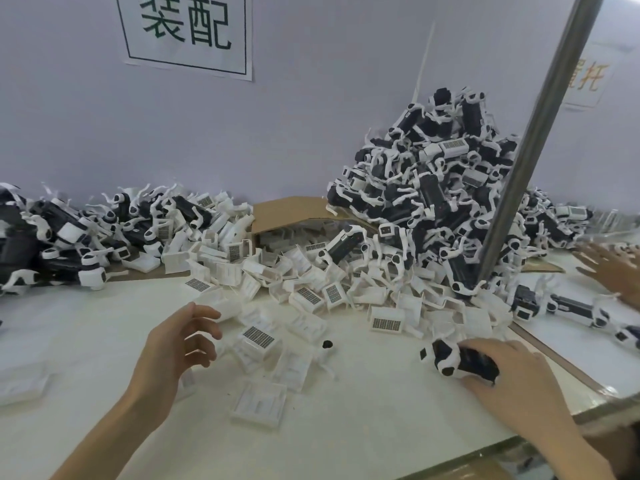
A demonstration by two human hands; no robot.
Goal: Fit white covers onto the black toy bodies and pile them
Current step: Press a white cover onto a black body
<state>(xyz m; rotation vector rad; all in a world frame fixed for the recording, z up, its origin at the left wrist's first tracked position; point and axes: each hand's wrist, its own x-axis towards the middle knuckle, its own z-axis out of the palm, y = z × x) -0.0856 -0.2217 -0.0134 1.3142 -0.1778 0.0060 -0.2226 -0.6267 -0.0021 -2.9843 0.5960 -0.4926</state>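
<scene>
Clamped under curled fingers of right hand (509,379), near right edge of white tabletop (363,427): black-and-white plastic toy body (445,355), lengthwise left-right, head leftward. Fingers of left hand (173,344) apart. Lilac wall (311,116) behind.

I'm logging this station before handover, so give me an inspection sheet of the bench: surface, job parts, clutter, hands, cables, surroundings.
Surface: white tabletop.
Job's things: loose white plastic covers mid-table; tall pile of black-and-white toy bodies at right, lower pile at left.
Clutter: brown cardboard box tipped among the covers.
Hands: left hand open over covers; right hand grips one black toy body.
Cables: nothing seen.
Surroundings: grey metal pole, printed wall sign, another person's hand far right.
</scene>
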